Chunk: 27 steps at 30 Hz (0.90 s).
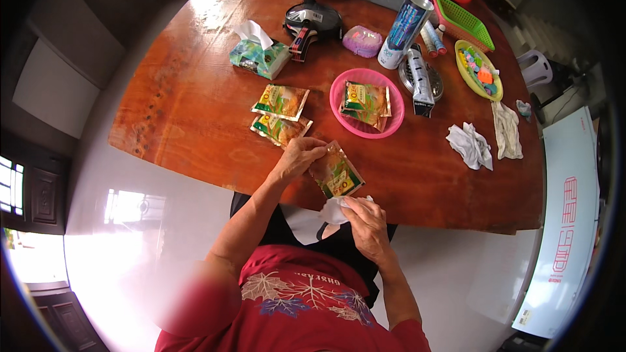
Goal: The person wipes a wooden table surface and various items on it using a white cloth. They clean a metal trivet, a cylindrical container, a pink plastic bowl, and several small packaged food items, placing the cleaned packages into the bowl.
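Observation:
Near the table's front edge, my left hand (301, 157) pinches the upper corner of a flat foil food packet (337, 173), coloured gold, green and yellow. A crumpled white tissue or cloth (336, 210) is gripped in my right hand (368, 220), right at the packet's lower end. Whether it touches the packet there I cannot tell. Two similar packets (280, 102) lie overlapping on the table, just beyond my left hand. More of the same packets (366, 99) rest inside a round pink plastic basket (335, 114), beyond the held packet.
A tissue box (259, 60) and a black power tool (313, 21) stand farther back. Behind the basket are a purple pack (362, 41), a tall blue can (405, 31) and a tube (420, 78). White cloths (469, 146) and a yellow basket (479, 70) lie at right.

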Each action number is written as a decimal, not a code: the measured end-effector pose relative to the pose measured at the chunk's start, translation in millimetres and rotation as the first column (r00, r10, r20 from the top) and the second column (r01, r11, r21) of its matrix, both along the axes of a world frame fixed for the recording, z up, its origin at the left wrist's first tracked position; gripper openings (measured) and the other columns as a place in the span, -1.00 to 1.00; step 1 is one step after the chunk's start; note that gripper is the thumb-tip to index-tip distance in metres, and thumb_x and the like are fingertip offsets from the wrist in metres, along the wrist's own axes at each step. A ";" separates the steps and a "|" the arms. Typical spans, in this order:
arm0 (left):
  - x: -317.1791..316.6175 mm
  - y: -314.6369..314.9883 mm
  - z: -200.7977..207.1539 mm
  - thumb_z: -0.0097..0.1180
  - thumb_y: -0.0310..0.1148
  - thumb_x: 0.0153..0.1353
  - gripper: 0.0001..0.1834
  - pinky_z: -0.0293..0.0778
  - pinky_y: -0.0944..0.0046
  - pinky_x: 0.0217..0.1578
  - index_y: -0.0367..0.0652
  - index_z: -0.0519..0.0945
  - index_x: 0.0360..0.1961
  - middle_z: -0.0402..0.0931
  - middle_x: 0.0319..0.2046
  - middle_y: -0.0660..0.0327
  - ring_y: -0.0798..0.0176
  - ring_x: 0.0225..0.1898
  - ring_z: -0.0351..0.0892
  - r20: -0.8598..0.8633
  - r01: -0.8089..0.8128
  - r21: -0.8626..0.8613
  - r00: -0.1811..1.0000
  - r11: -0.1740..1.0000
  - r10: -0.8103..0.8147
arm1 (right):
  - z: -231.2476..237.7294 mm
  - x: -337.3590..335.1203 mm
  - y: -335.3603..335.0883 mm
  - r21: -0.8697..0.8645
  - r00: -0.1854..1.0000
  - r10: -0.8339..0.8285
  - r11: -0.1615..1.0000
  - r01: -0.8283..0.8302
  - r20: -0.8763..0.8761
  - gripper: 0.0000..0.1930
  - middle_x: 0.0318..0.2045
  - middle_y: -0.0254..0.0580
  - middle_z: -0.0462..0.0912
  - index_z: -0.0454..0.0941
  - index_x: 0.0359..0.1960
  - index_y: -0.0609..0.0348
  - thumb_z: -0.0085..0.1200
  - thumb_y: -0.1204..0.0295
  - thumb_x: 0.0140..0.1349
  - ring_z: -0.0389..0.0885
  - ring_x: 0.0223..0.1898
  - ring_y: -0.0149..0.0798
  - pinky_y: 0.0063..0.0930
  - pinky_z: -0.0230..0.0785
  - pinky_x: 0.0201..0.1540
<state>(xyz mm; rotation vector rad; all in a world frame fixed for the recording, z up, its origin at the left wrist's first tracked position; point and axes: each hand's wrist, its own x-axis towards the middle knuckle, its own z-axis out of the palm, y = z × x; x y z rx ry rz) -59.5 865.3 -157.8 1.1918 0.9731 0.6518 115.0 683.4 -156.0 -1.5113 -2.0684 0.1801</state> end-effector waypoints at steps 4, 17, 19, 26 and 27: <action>0.4 -2.1 14.7 0.21 -0.42 0.18 -0.88 0.49 0.45 -0.39 -0.27 0.62 -0.32 0.61 -0.40 0.29 0.47 -0.41 0.55 0.169 0.003 0.068 0.986 0.998 -0.015 | -0.5 25.2 -10.5 -0.112 0.881 -0.111 0.991 0.067 -0.459 -0.69 0.04 -0.15 0.54 0.59 -0.07 0.21 -0.05 0.63 0.14 0.45 0.07 -0.14 -0.28 0.24 0.17; -15.2 -87.1 3.0 0.23 -0.44 -0.20 -0.67 0.36 0.09 -0.01 0.07 0.67 -0.29 0.51 -0.20 0.36 0.15 -0.09 0.44 -0.208 0.189 0.955 0.976 0.229 0.062 | 17.9 11.8 29.9 0.168 0.908 -0.143 0.960 0.224 -0.395 -0.57 0.09 -0.10 0.47 0.53 0.01 0.23 -0.03 0.66 0.03 0.39 0.11 -0.04 -0.21 0.21 0.18; -24.4 -103.7 -10.6 0.20 -0.38 -0.18 -0.66 0.35 0.09 0.02 0.10 0.69 -0.26 0.52 -0.17 0.37 0.17 -0.06 0.45 -0.296 0.281 0.944 0.953 0.176 0.064 | 13.5 -10.5 37.7 0.182 0.979 0.011 0.983 0.027 -0.203 -0.66 0.08 -0.21 0.48 0.57 -0.09 0.20 0.03 0.62 0.03 0.40 0.06 -0.11 -0.22 0.23 0.12; -38.6 -113.5 -34.5 0.15 -0.40 -0.14 -0.65 0.32 0.08 0.09 0.13 0.68 -0.24 0.54 -0.11 0.41 0.24 0.03 0.45 -0.321 0.294 0.919 0.945 0.262 0.066 | 4.9 -38.6 64.1 0.052 0.999 0.032 0.998 -0.034 0.035 -0.70 0.07 -0.45 0.49 0.59 -0.11 0.06 0.12 0.46 0.06 0.40 0.06 -0.19 -0.29 0.23 0.06; -35.6 -112.4 -27.8 0.15 -0.40 -0.13 -0.65 0.32 0.09 0.09 0.13 0.68 -0.23 0.54 -0.10 0.41 0.25 0.03 0.45 -0.302 0.278 0.926 0.952 0.257 0.059 | 2.8 -38.1 68.2 0.033 0.999 0.001 0.999 -0.003 0.042 -0.69 0.07 -0.45 0.49 0.58 -0.10 0.04 0.13 0.46 0.06 0.40 0.05 -0.18 -0.30 0.23 0.05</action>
